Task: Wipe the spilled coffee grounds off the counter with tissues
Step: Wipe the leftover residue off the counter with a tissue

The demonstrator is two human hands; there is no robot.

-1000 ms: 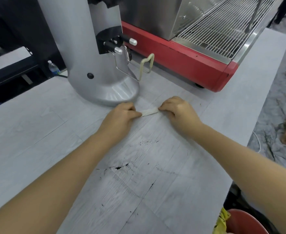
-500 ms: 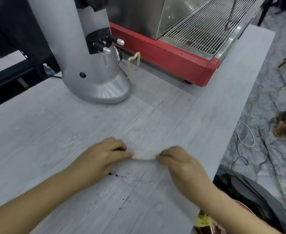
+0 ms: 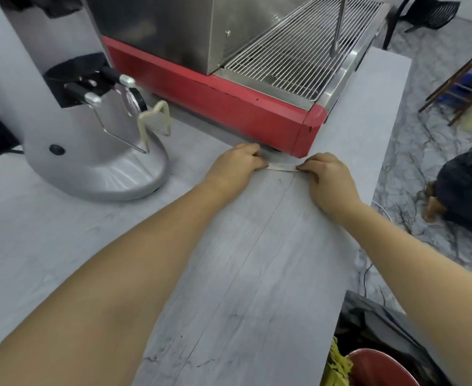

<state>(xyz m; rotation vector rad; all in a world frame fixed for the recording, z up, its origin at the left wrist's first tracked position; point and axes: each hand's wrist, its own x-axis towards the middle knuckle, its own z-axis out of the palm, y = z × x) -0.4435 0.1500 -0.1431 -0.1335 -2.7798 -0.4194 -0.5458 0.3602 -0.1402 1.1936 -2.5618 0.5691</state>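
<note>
Right up against the red front corner of the espresso machine (image 3: 229, 104), both hands press a thin folded tissue (image 3: 282, 168) flat onto the grey counter (image 3: 257, 274). The left hand (image 3: 236, 165) pinches its left end with curled fingers, and the right hand (image 3: 326, 176) pinches the other end the same way, so the strip is stretched between them. To the left, the silver grinder (image 3: 90, 151) base stands near the left hand but apart from it. Open counter runs from the hands toward the camera, with faint dark coffee grounds (image 3: 173, 355) streaked at the near end. The counter's right edge lies just beyond the right wrist, with a red bin (image 3: 379, 369) below it.
</note>
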